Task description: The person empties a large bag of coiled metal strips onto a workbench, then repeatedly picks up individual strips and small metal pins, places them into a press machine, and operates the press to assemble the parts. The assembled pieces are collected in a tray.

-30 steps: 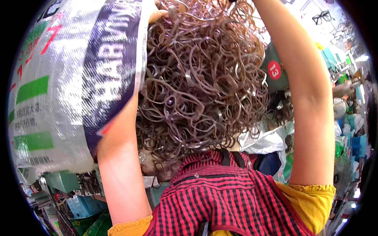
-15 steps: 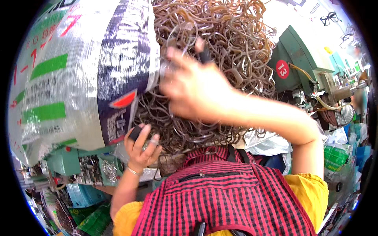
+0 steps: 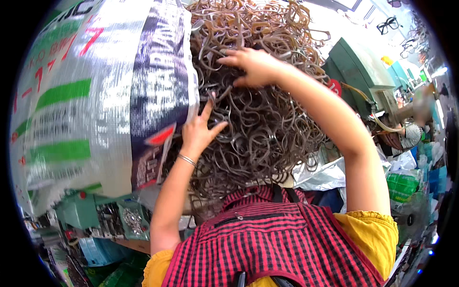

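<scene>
Strips (image 3: 260, 126), brown and curled, under right hand (image 3: 259, 68) and left hand (image 3: 197, 133)

Hands (image 3: 256, 69) – 2, lg. sack (image 3: 110, 103) – 1, brn. heap (image 3: 267, 119) x1, apron (image 3: 267, 234) x1

The printed sack (image 3: 110, 119) and the pile of curled strips (image 3: 267, 124) are cut off by the upper edge, the checked apron (image 3: 258, 239) by the lower.

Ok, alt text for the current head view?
Left hand and right hand, fingers spread, at a big heap of curvy brown pieces beside a silvery sack. Below, a red-and-black checked apron; beyond, at right, a green machine.
</scene>
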